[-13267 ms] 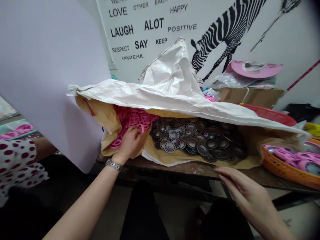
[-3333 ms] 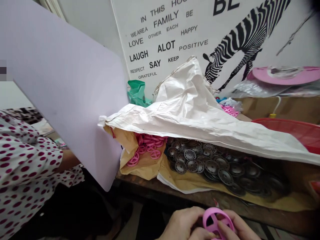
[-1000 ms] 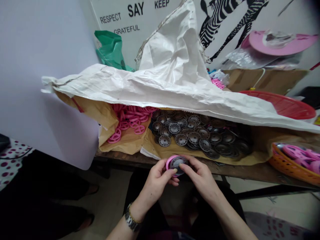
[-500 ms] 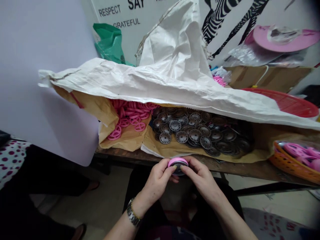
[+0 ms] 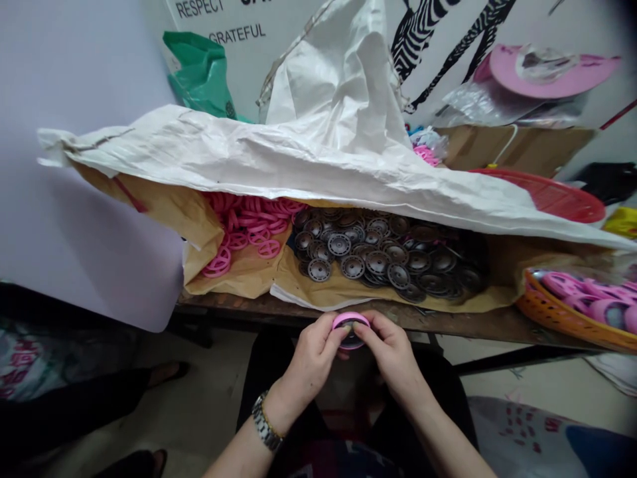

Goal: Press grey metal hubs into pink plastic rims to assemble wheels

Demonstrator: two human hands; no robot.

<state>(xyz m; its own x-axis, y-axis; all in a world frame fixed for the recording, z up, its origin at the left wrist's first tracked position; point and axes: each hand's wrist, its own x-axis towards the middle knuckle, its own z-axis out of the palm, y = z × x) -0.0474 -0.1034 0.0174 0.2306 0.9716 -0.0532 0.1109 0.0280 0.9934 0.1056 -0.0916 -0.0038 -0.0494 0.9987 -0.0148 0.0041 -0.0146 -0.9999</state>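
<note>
Between my hands, just in front of the bench edge, is a small toy wheel [image 5: 351, 321] with a pink rim and a dark disc inside it. My left hand [image 5: 314, 348] grips its left side, the thumb pressing on the disc. From the right, my right hand [image 5: 391, 348] grips it the same way, thumb on the disc. Behind them, a heap of dark grey wheel discs [image 5: 378, 262] lies on brown paper inside an opened sack [image 5: 298, 156]. Pink spoked rings [image 5: 249, 226] are piled in the sack's left part.
An orange basket [image 5: 562, 315] with pink wheels stands at the right of the bench [image 5: 448, 323]. Behind the sack are a red tray [image 5: 557, 192], a cardboard box [image 5: 517, 149] and a green bag [image 5: 199, 73]. Another person's legs [image 5: 99, 398] show at lower left.
The dark disc now sits deeper within the pink rim, under my thumbs. My view has shifted slightly, and the person at left has moved partly out of it.
</note>
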